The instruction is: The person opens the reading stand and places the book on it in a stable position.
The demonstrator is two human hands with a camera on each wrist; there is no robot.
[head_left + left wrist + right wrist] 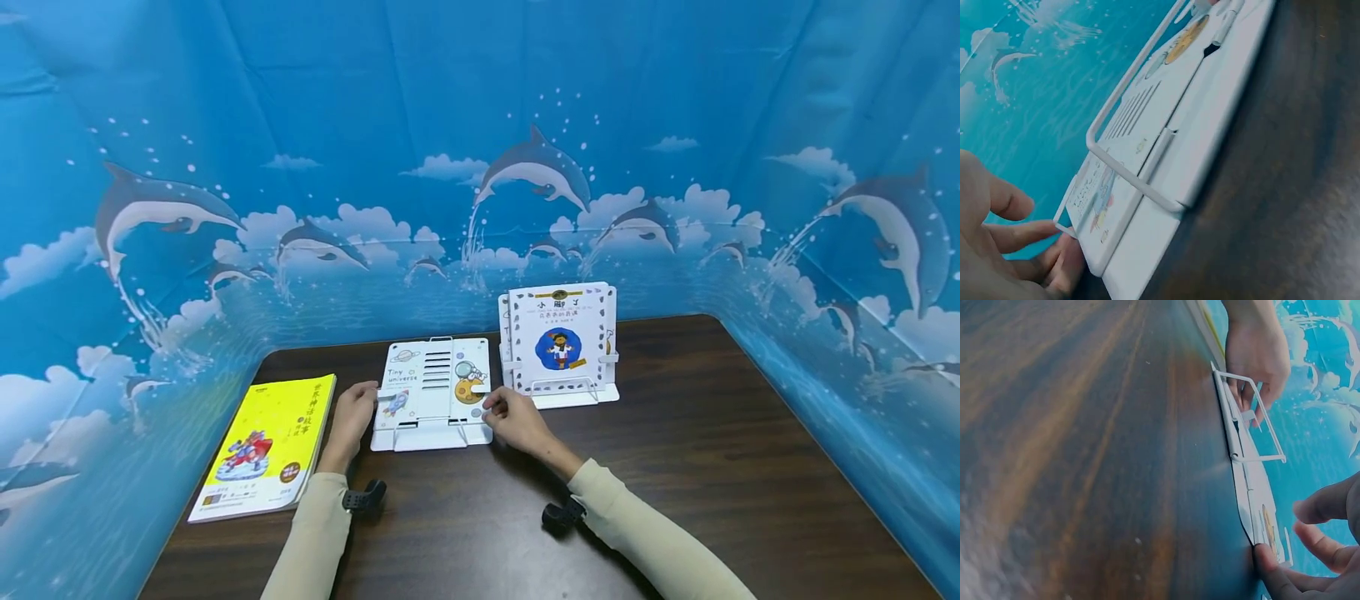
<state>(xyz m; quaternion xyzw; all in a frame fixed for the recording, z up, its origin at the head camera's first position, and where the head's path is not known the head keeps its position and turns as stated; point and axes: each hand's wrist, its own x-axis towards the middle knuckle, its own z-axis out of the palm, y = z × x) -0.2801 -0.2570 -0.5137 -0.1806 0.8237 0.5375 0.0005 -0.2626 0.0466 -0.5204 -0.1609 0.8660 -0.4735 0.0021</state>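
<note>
My sleeves (652, 525) lead to left grip (354, 417) and right grip (521, 425), unclosed, touching the stand (433, 392) near the counter's (697, 417) far edge.

I saw one white book stand (420, 400) on the dark, wood-grained table (465, 517), its printed front facing me. The words "Tiny universe" and a rocket (396, 403) decorated its left side; an astronaut (467, 370) and an orange moon (467, 392), its right. Dark horizontal slots (437, 362) ran between them. A small clip (387, 395) jutted at each side edge, and a white wire loop (1092, 139) projected from the front.
</note>
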